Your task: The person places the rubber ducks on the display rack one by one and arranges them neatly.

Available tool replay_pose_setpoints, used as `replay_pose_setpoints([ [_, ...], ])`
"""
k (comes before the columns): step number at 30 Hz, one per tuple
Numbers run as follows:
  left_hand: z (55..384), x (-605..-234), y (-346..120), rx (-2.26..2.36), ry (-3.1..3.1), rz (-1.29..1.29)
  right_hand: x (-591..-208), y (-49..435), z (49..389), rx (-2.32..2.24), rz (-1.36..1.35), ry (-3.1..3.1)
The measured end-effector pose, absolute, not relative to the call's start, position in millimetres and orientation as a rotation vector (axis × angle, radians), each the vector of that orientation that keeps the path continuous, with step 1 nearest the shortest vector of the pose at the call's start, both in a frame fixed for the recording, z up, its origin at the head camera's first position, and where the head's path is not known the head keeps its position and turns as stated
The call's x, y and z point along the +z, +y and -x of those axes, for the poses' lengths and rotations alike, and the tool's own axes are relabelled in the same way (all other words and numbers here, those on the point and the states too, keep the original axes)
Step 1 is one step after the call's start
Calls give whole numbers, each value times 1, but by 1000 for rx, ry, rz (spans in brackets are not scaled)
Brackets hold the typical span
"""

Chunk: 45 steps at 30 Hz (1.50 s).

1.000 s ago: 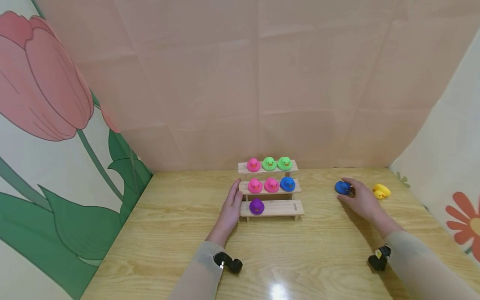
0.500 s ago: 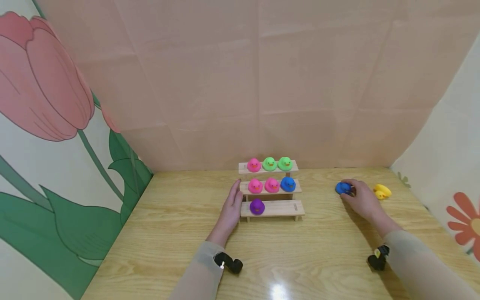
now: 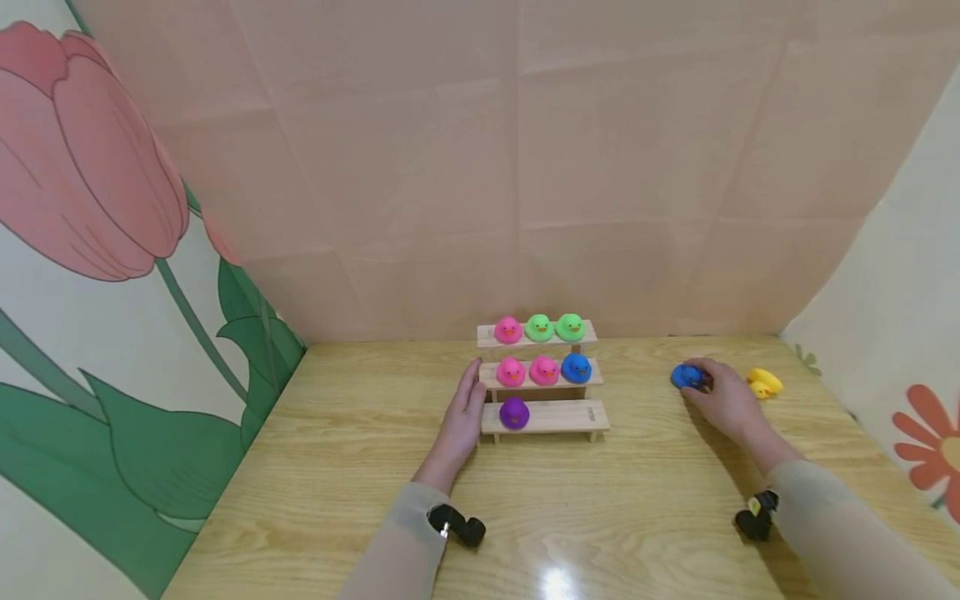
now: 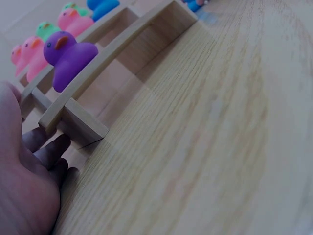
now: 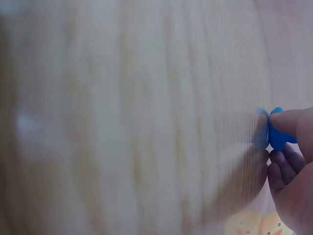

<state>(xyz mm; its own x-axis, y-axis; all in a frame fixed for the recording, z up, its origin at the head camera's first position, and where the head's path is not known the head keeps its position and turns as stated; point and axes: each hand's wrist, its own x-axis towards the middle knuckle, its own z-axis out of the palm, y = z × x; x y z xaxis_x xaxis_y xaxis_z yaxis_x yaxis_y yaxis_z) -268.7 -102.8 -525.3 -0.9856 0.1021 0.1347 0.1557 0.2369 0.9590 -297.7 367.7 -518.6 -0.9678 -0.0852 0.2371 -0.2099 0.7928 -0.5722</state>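
On the right of the table, a blue rubber duck lies between the thumb and fingers of my right hand, which pinches it. The right wrist view shows the thumb against the blue duck, low at the tabletop. My left hand rests along the left end of a three-step wooden stand, its fingers extended. In the left wrist view, those fingers reach behind the lowest step's end. A purple duck sits on that lowest step.
On the middle step are two pink ducks and a blue duck. The top step bears a pink duck and two green ducks. Yellow ducks lie right of my right hand. A pinkish backdrop stands behind the table.
My right thumb and fingers have drawn closer around the blue duck since a second ago. The left hand, the stand and its ducks stay in place.
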Motion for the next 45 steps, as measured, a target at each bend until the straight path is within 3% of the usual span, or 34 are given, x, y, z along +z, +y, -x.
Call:
replay_pose_setpoints([
  [13,269,-525,-103,-1888,-2454,242,-515,363,288,920,-245,-2721],
  [45,270,-527,-103,-1895,-2463,232,-471,289,234,950,-375,-2618],
])
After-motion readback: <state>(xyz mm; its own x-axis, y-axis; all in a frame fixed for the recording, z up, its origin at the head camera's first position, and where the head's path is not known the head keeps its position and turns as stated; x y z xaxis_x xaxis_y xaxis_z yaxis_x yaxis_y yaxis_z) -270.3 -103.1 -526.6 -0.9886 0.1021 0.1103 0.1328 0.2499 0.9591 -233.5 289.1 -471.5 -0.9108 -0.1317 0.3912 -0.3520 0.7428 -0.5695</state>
